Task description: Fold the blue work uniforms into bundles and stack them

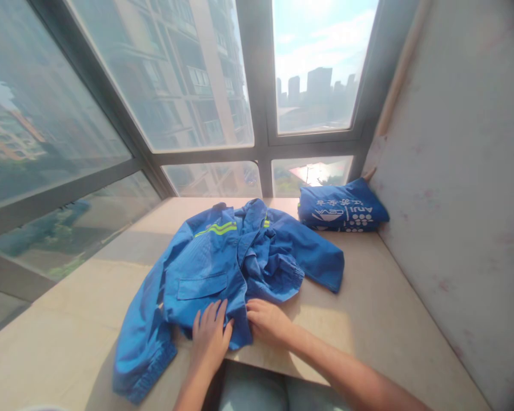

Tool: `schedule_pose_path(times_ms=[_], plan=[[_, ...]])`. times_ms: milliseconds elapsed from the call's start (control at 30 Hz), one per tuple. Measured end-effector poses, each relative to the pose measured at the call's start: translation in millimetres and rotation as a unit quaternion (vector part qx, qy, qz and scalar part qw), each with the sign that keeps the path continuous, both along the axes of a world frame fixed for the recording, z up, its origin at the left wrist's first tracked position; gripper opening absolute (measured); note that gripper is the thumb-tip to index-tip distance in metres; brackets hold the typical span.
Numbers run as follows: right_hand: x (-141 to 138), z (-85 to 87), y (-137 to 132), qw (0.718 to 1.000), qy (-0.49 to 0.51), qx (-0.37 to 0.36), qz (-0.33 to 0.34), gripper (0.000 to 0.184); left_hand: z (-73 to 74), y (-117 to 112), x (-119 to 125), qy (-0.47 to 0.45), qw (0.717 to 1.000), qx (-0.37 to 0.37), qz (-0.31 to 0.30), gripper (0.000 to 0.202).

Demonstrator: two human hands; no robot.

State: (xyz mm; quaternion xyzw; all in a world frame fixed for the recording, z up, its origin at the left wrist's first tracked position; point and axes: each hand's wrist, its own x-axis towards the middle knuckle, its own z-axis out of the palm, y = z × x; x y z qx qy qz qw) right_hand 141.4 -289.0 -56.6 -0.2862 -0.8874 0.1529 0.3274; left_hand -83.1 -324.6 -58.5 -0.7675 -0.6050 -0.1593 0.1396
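blue jacket point(223, 257) on window ledge point(368, 319), city outside

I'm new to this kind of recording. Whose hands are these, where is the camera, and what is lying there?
There is no machine here: a person works with bare hands. The single picture comes from a camera worn on the head, looking forward and down, so the two arms entering from the bottom are the wearer's own. A blue jacket with yellow-green stripes lies spread and rumpled on a pale window ledge. The left hand lies flat, fingers spread, on the jacket's lower edge. The right hand touches the same edge just beside it; whether it pinches the cloth cannot be made out. Farther back, near the wall on the right, sits a folded blue garment with white print, apart from the jacket. Behind are large windows with buildings outside.
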Motion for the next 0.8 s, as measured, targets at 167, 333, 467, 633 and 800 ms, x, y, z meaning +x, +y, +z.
schedule_pose_path(times_ms=[167,333,467,633,800], plan=[[76,-1.0,13,0.979,0.027,0.064,-0.194,0.043,15.1,-13,14,-0.023,0.997,0.015,-0.068,0.052],[137,-2.2,34,0.954,-0.043,-0.028,-0.297,0.076,8.9,-35,4,-0.059,0.994,0.036,-0.083,0.076],[137,5.9,48,0.939,-0.088,-0.102,-0.316,0.075,-7.5,-56,-35,-0.063,0.989,0.129,0.027,0.073],[121,11.7,54,0.932,-0.089,-0.121,-0.331,0.069,-17.8,-76,-65,-0.063,0.98,0.148,0.113,0.052],[117,30.1,49,0.93,-0.055,-0.125,-0.341,0.068,-2.2,-72,-35,-0.06,0.993,0.102,0.029,0.042]])
